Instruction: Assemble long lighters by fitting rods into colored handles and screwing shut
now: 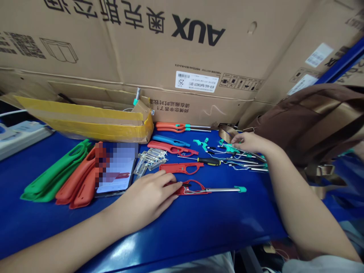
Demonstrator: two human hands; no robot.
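My left hand [155, 191] is closed over the handle end of an open red gas lighter [196, 191], pressing it to the table. A metal tube with a green tip runs out of it to the right, and wires show inside. My right hand [250, 143] reaches into a pile of small green plastic parts [231, 149], fingertips pinched together; what they hold, if anything, is hidden. Metal tubes with wires [247, 163] lie below that hand. Just beyond my left hand is a red handle shell [183, 167], with a yellow-and-black screwdriver [209, 162] alongside.
Green handle shells [57, 172], red shells [76, 182] and a phone [116, 170] lie left. Clear small tanks [149, 161], a blue shell [170, 140] and orange lighters [170, 127] lie mid-table. A taped box [113, 123], large cartons [127, 49] and a brown bag [301, 125] stand around.
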